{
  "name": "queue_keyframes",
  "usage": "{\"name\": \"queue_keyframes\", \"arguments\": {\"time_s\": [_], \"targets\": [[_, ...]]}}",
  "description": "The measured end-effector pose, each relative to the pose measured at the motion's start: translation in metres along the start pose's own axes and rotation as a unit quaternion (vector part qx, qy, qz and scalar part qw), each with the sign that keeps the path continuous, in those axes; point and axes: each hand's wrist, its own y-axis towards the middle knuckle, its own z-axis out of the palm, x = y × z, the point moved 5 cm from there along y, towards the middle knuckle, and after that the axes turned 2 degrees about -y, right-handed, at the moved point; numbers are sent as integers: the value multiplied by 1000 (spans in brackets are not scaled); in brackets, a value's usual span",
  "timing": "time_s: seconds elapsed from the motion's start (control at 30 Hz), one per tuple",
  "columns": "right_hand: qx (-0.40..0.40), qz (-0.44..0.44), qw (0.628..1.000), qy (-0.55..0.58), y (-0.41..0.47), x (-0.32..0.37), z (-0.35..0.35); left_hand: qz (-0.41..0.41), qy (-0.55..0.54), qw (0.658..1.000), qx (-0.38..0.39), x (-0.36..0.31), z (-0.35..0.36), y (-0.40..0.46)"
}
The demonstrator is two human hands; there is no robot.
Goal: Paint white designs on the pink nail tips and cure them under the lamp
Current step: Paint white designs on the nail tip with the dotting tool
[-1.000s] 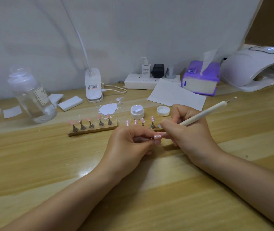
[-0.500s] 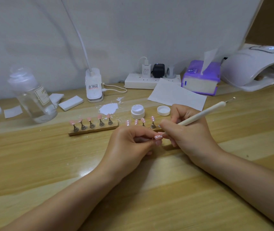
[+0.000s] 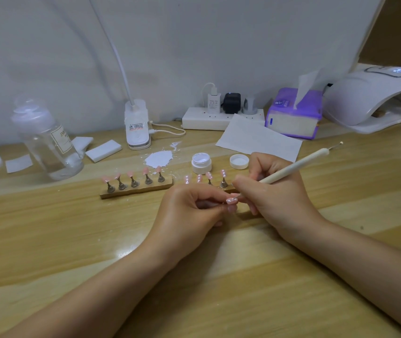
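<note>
My left hand (image 3: 189, 213) pinches a pink nail tip (image 3: 231, 200) with white dots on it, just above the table. My right hand (image 3: 275, 198) grips a cream dotting pen (image 3: 294, 165), whose lower tip touches that nail tip. Behind the hands, a wooden holder (image 3: 136, 190) carries several plain pink tips on metal stands. A second holder, mostly hidden by my hands, carries several dotted tips (image 3: 209, 176). An open jar of white gel (image 3: 201, 162) and its lid (image 3: 239, 161) stand beyond. The white curing lamp (image 3: 375, 98) sits at the far right.
A clear bottle (image 3: 48, 140) stands at the left, white pads (image 3: 103, 147) beside it. A white paint smear (image 3: 158, 158), desk lamp base (image 3: 137, 124), power strip (image 3: 219, 115), paper sheet (image 3: 255, 137) and purple tissue pack (image 3: 294, 113) line the back of the wooden table (image 3: 72, 240).
Both hands hold almost still; the pen's tip stays at the nail tip with only a tiny shift.
</note>
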Motion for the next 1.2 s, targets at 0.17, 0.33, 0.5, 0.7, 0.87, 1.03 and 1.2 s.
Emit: {"name": "queue_keyframes", "arguments": {"time_s": [0.17, 0.33, 0.5, 0.7, 0.87, 1.03, 1.2], "targets": [[-4, 0, 1000, -2, 0, 0, -1, 0, 1, 1000, -1, 2, 0, 1], [2, -3, 1000, 0, 0, 0, 1, 5, 7, 1000, -2, 2, -1, 1], [0, -3, 1000, 6, 0, 0, 0, 4, 2, 1000, -7, 2, -1, 1], [4, 1, 1000, 7, 1, -1, 1, -4, -5, 1000, -7, 2, -1, 0], [4, 1, 1000, 1, 0, 0, 0, -4, -2, 1000, -5, 1, 0, 0], [0, 5, 1000, -3, 1, 1, 1, -5, -1, 1000, -3, 1, 0, 0], [-9, 2, 1000, -3, 1, 0, 0, -3, -6, 1000, -5, 0, 0, 0]]}}
